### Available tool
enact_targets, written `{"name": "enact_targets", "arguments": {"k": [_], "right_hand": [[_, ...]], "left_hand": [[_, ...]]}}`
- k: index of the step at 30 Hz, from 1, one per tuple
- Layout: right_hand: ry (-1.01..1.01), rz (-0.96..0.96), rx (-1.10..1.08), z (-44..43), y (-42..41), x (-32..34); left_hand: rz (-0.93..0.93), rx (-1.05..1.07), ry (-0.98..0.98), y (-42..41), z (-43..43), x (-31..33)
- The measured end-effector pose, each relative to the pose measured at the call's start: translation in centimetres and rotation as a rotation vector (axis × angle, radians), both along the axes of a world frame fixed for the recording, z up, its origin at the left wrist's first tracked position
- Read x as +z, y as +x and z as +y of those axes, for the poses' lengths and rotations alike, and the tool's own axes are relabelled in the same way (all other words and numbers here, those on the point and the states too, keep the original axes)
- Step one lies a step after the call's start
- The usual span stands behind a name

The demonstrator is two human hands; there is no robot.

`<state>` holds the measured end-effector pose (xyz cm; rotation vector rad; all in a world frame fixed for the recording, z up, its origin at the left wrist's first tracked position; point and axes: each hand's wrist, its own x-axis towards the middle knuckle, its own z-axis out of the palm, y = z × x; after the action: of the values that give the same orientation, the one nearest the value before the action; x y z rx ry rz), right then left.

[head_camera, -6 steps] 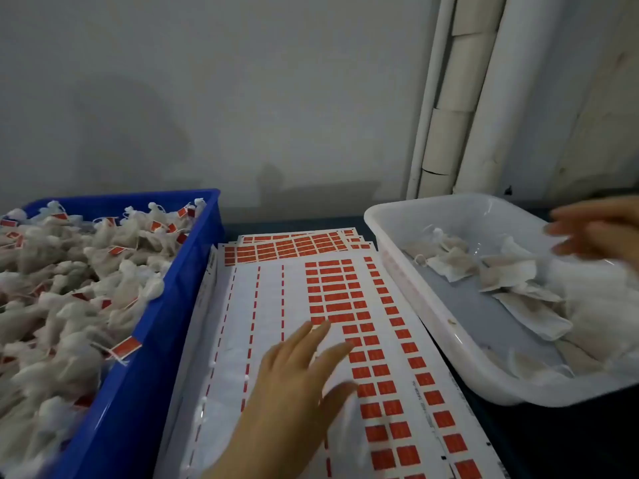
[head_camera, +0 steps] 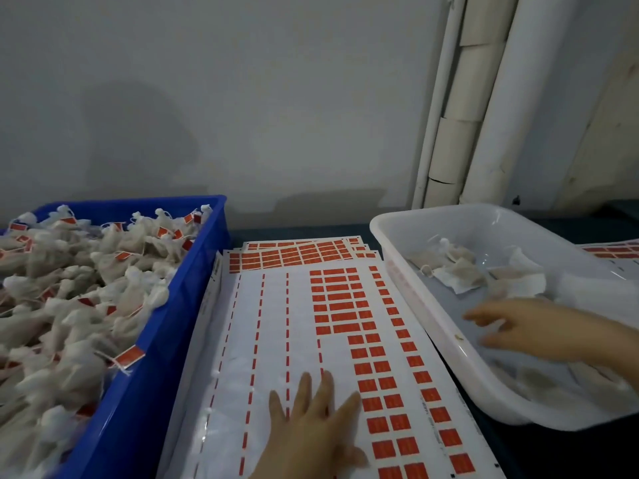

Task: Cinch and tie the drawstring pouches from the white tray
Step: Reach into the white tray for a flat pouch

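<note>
The white tray [head_camera: 415,305] stands at the right and holds several loose, untied white pouches [head_camera: 460,271]. My right hand [head_camera: 532,330] reaches into the tray from the right, fingers spread and relaxed just above the tray floor, holding nothing that I can see. My left hand [head_camera: 311,426] lies flat with straight fingers on the sheet of red labels [head_camera: 345,305] in the middle.
A blue crate [head_camera: 166,340] at the left is heaped with tied pouches [head_camera: 69,299] carrying red tags. More label sheets lie stacked under the top one and beyond the tray at the right. A grey wall and white pipes [head_camera: 484,133] stand behind.
My right hand has come down from the tray's far right edge into the tray, toward its near side. My left hand stays flat on the label sheet.
</note>
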<state>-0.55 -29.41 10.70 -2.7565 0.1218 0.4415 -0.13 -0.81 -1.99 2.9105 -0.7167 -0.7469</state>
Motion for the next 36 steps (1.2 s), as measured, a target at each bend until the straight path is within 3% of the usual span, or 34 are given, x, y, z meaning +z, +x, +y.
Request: {"name": "enact_targets", "arguments": {"k": [2, 6, 14, 20, 26, 30, 36], "right_hand": [[-0.119, 0.105, 0.103, 1.5, 0.9, -1.7], [-0.181, 0.114, 0.099, 2.8, 1.8, -2.2], [0.117, -0.050, -0.081, 2.8, 2.0, -3.2], [0.043, 0.022, -0.142, 3.3, 3.6, -3.2], [0.250, -0.071, -0.364, 2.5, 3.7, -3.6], [0.307, -0.203, -0.379, 1.5, 3.5, -3.5], [0.156, -0.333, -0.280, 0.7, 3.4, -3.2]], "left_hand": [[-0.018, -0.018, -0.008, -0.3, -0.6, 0.0], [-0.011, -0.032, 0.000, -0.6, -1.1, 0.3], [-0.009, -0.027, -0.007, -0.7, -1.2, -0.1], [-0.017, -0.037, 0.014, -0.6, -1.1, -0.3], [-0.027, -0.024, -0.007, -1.0, -1.1, -0.1], [-0.006, -0.018, -0.007, -1.0, -1.2, 0.4], [0.003, -0.026, -0.009, -1.1, -1.1, 0.6]]}}
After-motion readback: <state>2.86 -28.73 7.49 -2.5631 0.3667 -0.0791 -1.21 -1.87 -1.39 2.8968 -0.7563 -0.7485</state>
